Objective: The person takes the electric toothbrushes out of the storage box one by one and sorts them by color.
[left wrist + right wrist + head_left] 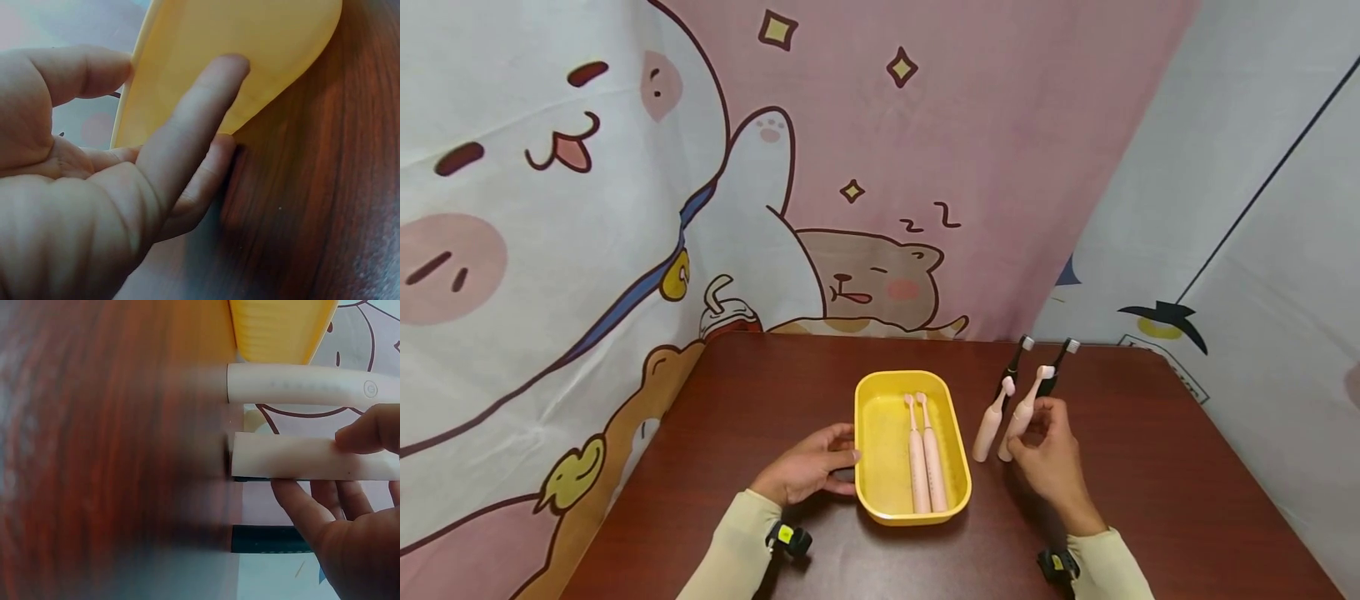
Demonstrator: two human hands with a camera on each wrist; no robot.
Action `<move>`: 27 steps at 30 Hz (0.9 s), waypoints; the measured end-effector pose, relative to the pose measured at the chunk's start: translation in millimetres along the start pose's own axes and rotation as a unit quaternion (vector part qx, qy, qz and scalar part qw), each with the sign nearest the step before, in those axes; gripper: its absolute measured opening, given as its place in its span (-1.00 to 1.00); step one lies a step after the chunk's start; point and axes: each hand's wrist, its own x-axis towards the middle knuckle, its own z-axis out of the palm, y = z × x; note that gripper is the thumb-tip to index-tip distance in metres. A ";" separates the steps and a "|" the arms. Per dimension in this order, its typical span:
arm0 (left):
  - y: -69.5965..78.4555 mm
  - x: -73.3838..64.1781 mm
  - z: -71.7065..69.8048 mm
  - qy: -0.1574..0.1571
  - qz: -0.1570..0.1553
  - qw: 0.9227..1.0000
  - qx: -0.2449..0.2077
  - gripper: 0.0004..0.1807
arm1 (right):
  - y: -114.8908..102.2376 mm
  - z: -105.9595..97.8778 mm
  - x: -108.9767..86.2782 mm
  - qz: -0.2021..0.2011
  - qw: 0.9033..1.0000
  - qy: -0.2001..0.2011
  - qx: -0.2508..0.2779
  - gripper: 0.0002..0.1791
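Pale pink, the toothbrush that our right hand holds in a narrow, pinching grip leans so near its upright pink neighbour and two black toothbrushes that, we judge, a sideways swing could topple one onto the table; whether its base touches down we cannot tell. Just to the left, our yellow tray contains two pink toothbrushes lying side by side, and since our left hand only touches its side with relaxed fingers, a hard knock might shift it.
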 end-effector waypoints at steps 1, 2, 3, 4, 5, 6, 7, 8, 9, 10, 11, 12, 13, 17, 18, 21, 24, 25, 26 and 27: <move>0.4 -0.1 0.2 -0.001 0.000 1.000 0.000 -0.31 | -0.1 0.3 -0.2 0.000 1.000 -0.001 -0.003 -0.32; 0.7 -0.1 0.2 -0.001 0.000 1.000 0.000 -0.30 | -0.1 0.8 -0.3 0.000 1.000 -0.002 -0.007 -0.31; 1.1 -0.2 0.3 -0.002 0.000 1.000 -0.001 -0.30 | -0.2 1.2 -0.3 -0.001 1.000 -0.003 -0.010 -0.31; 1.4 -0.2 0.3 -0.002 0.000 1.000 -0.001 -0.30 | -0.3 1.7 -0.2 -0.004 1.000 -0.003 -0.013 -0.31; 1.6 -0.2 0.2 -0.003 0.000 1.000 -0.002 -0.30 | -0.4 2.1 -0.2 -0.007 1.000 -0.003 -0.016 -0.32; 1.6 -0.1 0.1 -0.003 -0.001 1.000 -0.002 -0.31 | -0.7 2.4 -0.1 -0.010 1.000 -0.002 -0.019 -0.32; 1.7 -0.1 -0.1 -0.003 -0.001 1.000 -0.003 -0.31 | -1.0 2.6 -0.2 -0.014 1.000 -0.002 -0.022 -0.33; 1.8 -0.1 -0.2 -0.003 -0.001 1.000 -0.003 -0.31 | -1.4 2.8 -0.4 -0.017 1.000 -0.002 -0.023 -0.33; 2.0 -0.2 -0.2 -0.003 -0.001 1.000 -0.003 -0.32 | -1.8 2.9 -0.7 -0.020 0.999 -0.001 -0.024 -0.34; 2.0 -0.2 -0.3 -0.004 -0.001 1.000 -0.003 -0.32 | -2.4 2.9 -1.2 -0.023 0.999 -0.001 -0.026 -0.35; 1.9 -0.3 -0.3 -0.004 0.000 1.000 -0.004 -0.32 | -2.5 3.0 -1.6 -0.023 0.999 -0.002 -0.027 -0.35; 1.7 -0.5 -0.3 -0.004 -0.001 1.000 -0.004 -0.32 | -2.8 3.1 -2.1 -0.024 0.999 -0.003 -0.029 -0.36; 1.5 -0.7 -0.3 -0.004 0.000 1.000 -0.004 -0.32 | -3.1 3.3 -2.6 -0.024 0.999 -0.005 -0.030 -0.36; -0.2 -1.0 -0.2 -0.003 -0.001 1.000 -0.005 -0.33 | -4.0 3.6 -3.5 -0.024 0.999 -0.010 -0.031 -0.35; -0.6 -1.1 -0.2 -0.002 -0.001 1.000 -0.005 -0.33 | -4.2 3.6 -3.7 -0.024 0.999 -0.011 -0.030 -0.34; -1.6 -1.0 0.0 -0.003 -0.003 1.000 -0.005 -0.33 | -4.4 3.4 -4.1 -0.021 0.999 -0.017 -0.027 -0.31; -1.4 -0.8 0.1 -0.004 -0.001 1.000 -0.005 -0.33 | -3.8 2.1 -4.2 -0.015 0.999 -0.033 -0.014 -0.25; -1.2 -0.5 0.1 -0.005 -0.001 1.000 -0.005 -0.33 | -3.4 1.4 -4.2 -0.010 0.999 -0.040 -0.007 -0.22; -1.1 -0.2 0.0 -0.005 0.000 1.000 -0.004 -0.33 | -3.1 0.3 -4.4 -0.003 0.999 -0.048 0.002 -0.20; -0.9 0.1 -0.1 -0.005 0.000 1.000 -0.004 -0.33 | -3.1 -1.0 -4.7 0.006 0.998 -0.057 0.012 -0.17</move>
